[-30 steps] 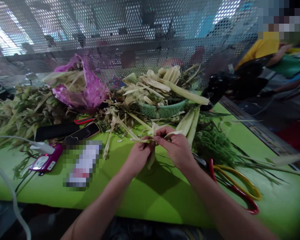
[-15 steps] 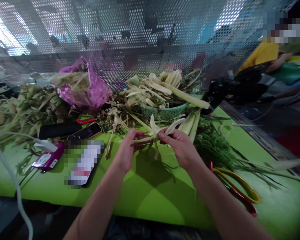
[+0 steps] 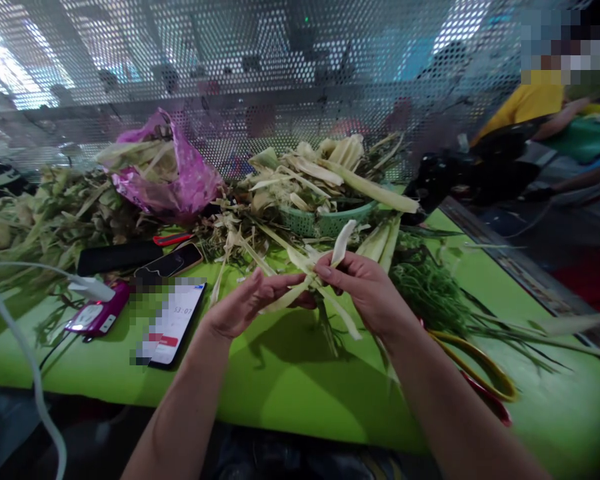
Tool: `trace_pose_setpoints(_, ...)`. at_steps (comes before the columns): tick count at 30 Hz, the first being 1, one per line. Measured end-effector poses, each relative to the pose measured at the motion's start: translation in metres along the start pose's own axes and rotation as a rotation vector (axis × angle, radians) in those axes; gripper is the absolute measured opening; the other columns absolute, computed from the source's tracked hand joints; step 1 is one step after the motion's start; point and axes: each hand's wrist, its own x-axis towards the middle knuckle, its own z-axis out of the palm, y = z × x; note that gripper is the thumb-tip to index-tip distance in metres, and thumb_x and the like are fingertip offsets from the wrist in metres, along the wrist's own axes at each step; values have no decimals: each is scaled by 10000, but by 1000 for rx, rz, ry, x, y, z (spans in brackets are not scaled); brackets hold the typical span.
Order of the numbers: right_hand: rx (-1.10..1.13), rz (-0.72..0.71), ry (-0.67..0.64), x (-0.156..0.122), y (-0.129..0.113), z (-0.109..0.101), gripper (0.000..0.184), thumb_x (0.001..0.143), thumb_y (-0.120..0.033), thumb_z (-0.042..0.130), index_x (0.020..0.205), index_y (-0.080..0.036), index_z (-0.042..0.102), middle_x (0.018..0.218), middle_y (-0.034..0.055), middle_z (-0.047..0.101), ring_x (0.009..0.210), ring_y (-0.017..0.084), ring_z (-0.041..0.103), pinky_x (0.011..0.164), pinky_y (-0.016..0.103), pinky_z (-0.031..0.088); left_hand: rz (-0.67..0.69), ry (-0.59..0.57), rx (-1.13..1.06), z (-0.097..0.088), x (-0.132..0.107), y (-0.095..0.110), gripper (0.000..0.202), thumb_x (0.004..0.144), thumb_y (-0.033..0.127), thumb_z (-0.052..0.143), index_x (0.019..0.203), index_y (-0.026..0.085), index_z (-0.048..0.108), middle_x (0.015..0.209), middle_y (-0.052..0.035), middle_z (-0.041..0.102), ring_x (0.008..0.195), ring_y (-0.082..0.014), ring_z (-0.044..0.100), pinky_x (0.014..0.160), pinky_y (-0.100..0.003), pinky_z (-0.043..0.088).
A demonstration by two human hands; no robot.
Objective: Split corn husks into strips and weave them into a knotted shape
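Both of my hands work on a pale, husk-like plant stalk (image 3: 307,277) held above the green table (image 3: 290,380). My left hand (image 3: 247,303) has its fingers stretched along the stalk's lower end, thumb beneath it. My right hand (image 3: 365,290) pinches a cream husk strip that sticks up between its fingers. Loose strips hang down from the stalk. Just behind my hands stands a green basket (image 3: 330,220) heaped with pale husks and stalks.
A pink bag (image 3: 180,177) with husks and a heap of green stalks (image 3: 45,213) lie at the back left. Phones (image 3: 173,323) and a white cable (image 3: 30,373) are at the left. Red-and-yellow scissors (image 3: 480,377) and green fronds (image 3: 430,287) lie right. A perforated screen (image 3: 280,73) rises behind; another person (image 3: 540,107) sits far right.
My hands have turned the stalk: my left fingers have spread out along it and husk strips now hang down. The phone screen at the left shows more.
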Motion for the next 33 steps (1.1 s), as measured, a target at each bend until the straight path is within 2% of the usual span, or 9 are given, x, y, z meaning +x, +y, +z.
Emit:
trace_pose_setpoints(4,37,-1,-68,-3,-3,5,183,704,-352,725,771,-197,654,701,-10,586,621,117,479,599,264,383,56,166,59,9,9,-9,461,737,411,683,1152,213,646,1148,-90,652,985,-200,611,889,-317,446)
trace_pose_setpoints(7,64,-10,-74,-3,0,9,195,700,-337,732,807,-202,641,777,5,633,711,142,547,677,286,429,90,146,92,17,18,-14,436,737,307,700,1161,224,638,1153,-72,635,943,-166,594,812,-272,463)
trace_pose_setpoints(9,42,-20,-32,-2,2,10,226,717,-346,719,860,-204,615,810,15,647,732,148,561,682,287,438,108,166,90,19,22,-17,418,751,308,686,1156,219,638,1103,-67,643,894,-145,589,793,-261,463)
trace_pose_setpoints(13,-51,-29,42,0,7,8,268,778,-419,653,898,-208,540,761,2,605,674,137,536,597,260,413,195,300,123,14,26,-21,319,767,343,666,1048,193,661,986,-48,647,819,-118,572,780,-255,455)
trace_pose_setpoints(17,-219,-30,-51,0,7,8,260,769,-422,656,817,-196,537,696,-22,528,613,117,469,556,246,369,260,378,181,11,27,-22,242,794,372,628,942,181,628,949,-34,623,839,-126,555,775,-267,448)
trace_pose_setpoints(20,-293,-104,-87,0,7,10,203,785,-374,636,784,-189,550,711,-12,530,662,130,473,613,261,381,258,389,192,12,27,-22,235,802,365,617,941,175,617,935,-34,617,845,-126,541,777,-263,435)
trace_pose_setpoints(24,-354,-158,-66,1,7,11,168,809,-342,598,751,-192,551,687,-14,518,663,136,462,634,270,373,256,374,126,14,27,-22,236,785,361,639,913,163,625,880,-30,615,816,-114,539,763,-239,422)
trace_pose_setpoints(30,-370,-162,-32,4,15,11,195,814,-361,596,733,-194,534,673,-23,494,645,129,436,608,259,353,186,409,-29,16,27,-22,251,730,362,693,790,143,588,683,6,571,591,-64,508,570,-184,398)
trace_pose_setpoints(33,-376,-167,-18,6,17,10,202,810,-362,601,726,-193,528,674,-27,490,651,128,433,615,259,351,201,404,-28,16,26,-21,256,725,349,697,742,130,566,653,4,569,561,-60,516,544,-178,385)
